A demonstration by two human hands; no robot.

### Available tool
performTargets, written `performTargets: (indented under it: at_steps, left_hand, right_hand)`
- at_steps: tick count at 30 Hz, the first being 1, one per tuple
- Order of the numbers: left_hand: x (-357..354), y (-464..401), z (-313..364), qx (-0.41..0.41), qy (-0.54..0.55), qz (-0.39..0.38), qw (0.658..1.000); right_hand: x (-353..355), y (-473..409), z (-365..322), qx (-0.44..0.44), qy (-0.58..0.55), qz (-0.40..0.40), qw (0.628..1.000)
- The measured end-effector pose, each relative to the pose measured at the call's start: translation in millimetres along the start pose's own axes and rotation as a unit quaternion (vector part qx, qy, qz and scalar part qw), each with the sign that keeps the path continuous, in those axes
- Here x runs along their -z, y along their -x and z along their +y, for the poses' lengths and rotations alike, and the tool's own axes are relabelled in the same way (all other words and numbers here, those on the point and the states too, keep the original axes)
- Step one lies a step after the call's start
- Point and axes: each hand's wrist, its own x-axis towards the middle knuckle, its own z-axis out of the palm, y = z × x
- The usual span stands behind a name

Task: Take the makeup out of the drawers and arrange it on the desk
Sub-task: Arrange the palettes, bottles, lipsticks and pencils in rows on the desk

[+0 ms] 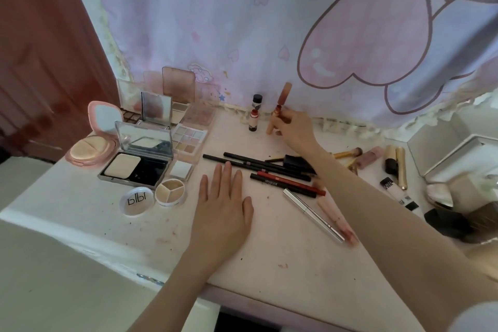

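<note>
Left hand [223,205] lies flat, fingers spread, on the counter [283,259]. At its 1 o'clock the right hand [292,127] pinches a lip tube [279,109], nearly upright, top tilted toward 1 o'clock. Two small bottles [254,113] stand just beside it at 9 o'clock; pencils [258,167] lie between the hands.

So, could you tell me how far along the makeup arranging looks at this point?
Well under way. Open compacts and palettes sit grouped at the desk's left. In hand: the right hand holds a peach lip tube near a small bottle by the curtain, while the left hand rests flat. Left: loose pencils and tubes lie scattered.
</note>
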Motion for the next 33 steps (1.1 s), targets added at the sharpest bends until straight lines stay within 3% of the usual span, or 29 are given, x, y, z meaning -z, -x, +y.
performTargets:
  at_steps: [11,33]
  left_hand:
    - [-1.4,-0.8,-0.4,0.002,-0.007,-0.012,1.0]
    - [-3.2,-1.7,-1.2,0.002,-0.004,-0.002,1.0]
  right_hand:
    - [-8.0,-3.3,1.0,0.028,0.085,-0.018,0.996]
    - [-18.2,-12.4,2.1,0.018,0.132,-0.024,0.991]
